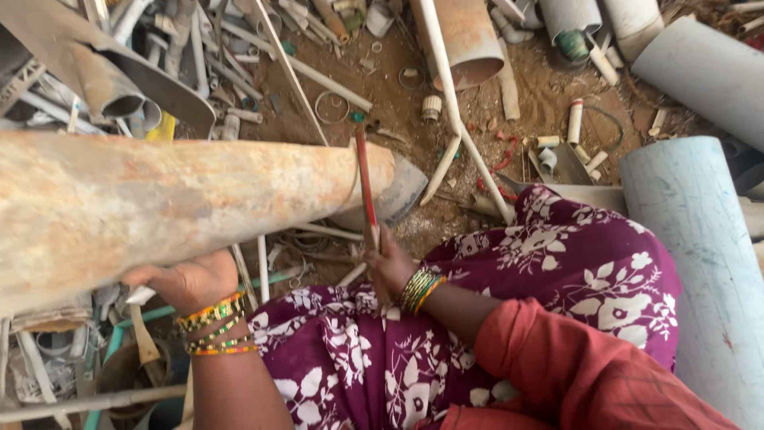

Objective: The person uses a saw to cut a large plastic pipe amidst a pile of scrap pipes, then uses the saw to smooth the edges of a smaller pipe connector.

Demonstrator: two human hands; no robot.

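Observation:
A large dusty orange-stained pipe [159, 199] lies across the left half of the view, resting over my lap. My left hand [187, 280] presses against its underside near me, steadying it. My right hand [388, 267] grips the lower end of a thin red blade [364, 171] that stands upright against the pipe, close to its open right end. The blade's tip has a small green cap. Both wrists carry coloured bangles. My lap is covered by purple cloth with white flowers [509, 302].
Dirt ground littered with pipe offcuts, rings and thin white tubes [446, 87]. A wide pale blue pipe [700, 263] lies at the right. More large grey pipes [700, 64] at the top right, a rusty one [469, 36] at top centre.

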